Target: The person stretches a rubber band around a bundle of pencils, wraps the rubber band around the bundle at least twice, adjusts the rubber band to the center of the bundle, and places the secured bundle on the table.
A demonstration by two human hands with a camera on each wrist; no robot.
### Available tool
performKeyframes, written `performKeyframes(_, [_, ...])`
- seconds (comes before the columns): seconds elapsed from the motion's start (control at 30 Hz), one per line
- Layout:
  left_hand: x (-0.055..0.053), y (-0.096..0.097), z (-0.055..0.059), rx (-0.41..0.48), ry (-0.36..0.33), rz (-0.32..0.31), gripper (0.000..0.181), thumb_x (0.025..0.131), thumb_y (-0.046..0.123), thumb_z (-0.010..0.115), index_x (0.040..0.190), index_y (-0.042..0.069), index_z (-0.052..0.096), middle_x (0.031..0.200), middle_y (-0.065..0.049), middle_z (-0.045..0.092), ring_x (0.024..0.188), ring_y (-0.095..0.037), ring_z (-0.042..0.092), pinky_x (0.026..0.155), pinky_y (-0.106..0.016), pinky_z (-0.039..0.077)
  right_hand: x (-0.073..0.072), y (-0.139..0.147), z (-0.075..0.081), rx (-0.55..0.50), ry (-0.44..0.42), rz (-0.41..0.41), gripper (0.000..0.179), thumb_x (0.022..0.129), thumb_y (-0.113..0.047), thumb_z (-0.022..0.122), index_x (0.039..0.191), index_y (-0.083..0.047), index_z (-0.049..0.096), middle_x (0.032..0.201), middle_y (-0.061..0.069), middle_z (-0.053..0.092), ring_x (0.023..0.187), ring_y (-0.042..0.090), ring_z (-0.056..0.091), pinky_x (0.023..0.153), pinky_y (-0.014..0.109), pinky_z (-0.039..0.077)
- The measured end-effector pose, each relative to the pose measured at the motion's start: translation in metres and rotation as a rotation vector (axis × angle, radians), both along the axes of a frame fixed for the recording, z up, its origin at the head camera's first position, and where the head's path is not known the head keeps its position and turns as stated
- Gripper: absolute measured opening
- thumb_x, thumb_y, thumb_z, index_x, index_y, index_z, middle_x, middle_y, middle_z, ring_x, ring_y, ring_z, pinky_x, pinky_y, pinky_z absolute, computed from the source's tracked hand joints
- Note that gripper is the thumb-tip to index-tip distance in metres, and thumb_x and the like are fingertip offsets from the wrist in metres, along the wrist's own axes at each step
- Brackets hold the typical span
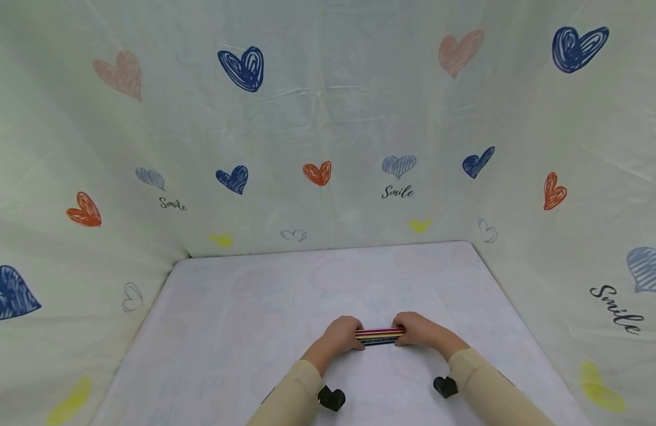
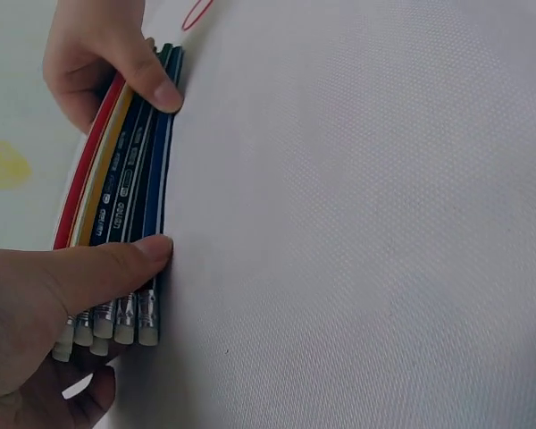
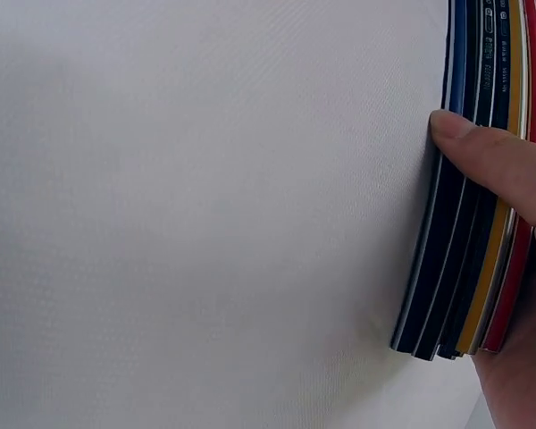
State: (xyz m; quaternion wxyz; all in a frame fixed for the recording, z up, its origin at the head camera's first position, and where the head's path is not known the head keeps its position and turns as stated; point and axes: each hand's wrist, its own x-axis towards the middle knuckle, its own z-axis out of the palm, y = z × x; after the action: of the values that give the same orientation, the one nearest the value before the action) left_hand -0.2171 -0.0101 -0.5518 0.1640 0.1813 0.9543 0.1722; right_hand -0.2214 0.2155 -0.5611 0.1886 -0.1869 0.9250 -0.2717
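Left hand point(image 1: 343, 335) and right hand point(image 1: 417, 329) both grip one bundle of pencils point(image 1: 380, 336), closed around opposite ends.
Red, yellow and dark blue, the pencils run between the two hands, over the desk point(image 1: 264, 313); eraser tips point(image 2: 148, 336) poke out past the left thumb point(image 2: 116, 271), plain ends point(image 3: 422, 354) beyond the right.

The pencil bundle point(image 1: 380, 336) is held near its left end by the left hand point(image 1: 343, 334), near its right by the right hand point(image 1: 417, 329). Beneath it a table point(image 1: 243, 331) is set; behind it and way off both sides, cloth point(image 1: 317, 130) is hung.
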Motion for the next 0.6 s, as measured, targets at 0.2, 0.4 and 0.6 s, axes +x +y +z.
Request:
performKeyframes(0.2, [0.0032, -0.0014, 0.0037, 0.018, -0.019, 0.016, 0.023, 0.076, 0.020, 0.085, 0.090, 0.008, 0.072, 0.074, 0.006, 0.058, 0.068, -0.010, 0.049, 0.070, -0.028, 0.046, -0.0002, -0.0039, 0.0042, 0.030, -0.012, -0.025, 0.019, 0.076, -0.006, 0.081, 0.087, -0.011, 0.066, 0.077, -0.004, 0.056, 0.072, 0.015, 0.049, 0.068, 0.035, 0.043])
performKeyframes(0.4, [0.0062, -0.0036, 0.0047, 0.040, -0.031, 0.016, 0.020, 0.076, 0.018, 0.084, 0.089, 0.008, 0.073, 0.074, 0.006, 0.059, 0.068, -0.010, 0.050, 0.069, -0.028, 0.046, 0.0023, -0.0066, 0.0059, 0.040, -0.046, -0.053, 0.017, 0.073, -0.003, 0.078, 0.084, -0.009, 0.067, 0.076, -0.003, 0.057, 0.071, 0.017, 0.051, 0.067, 0.036, 0.045])
performKeyframes(0.6, [0.0076, -0.0087, 0.0063, 0.055, -0.058, -0.010, 0.020, 0.076, 0.019, 0.085, 0.088, 0.009, 0.073, 0.073, 0.007, 0.058, 0.067, -0.009, 0.050, 0.068, -0.027, 0.046, 0.0047, -0.0073, 0.0092, 0.043, -0.083, -0.029, 0.016, 0.072, -0.004, 0.077, 0.082, -0.012, 0.067, 0.075, -0.003, 0.058, 0.068, 0.015, 0.051, 0.064, 0.033, 0.044])
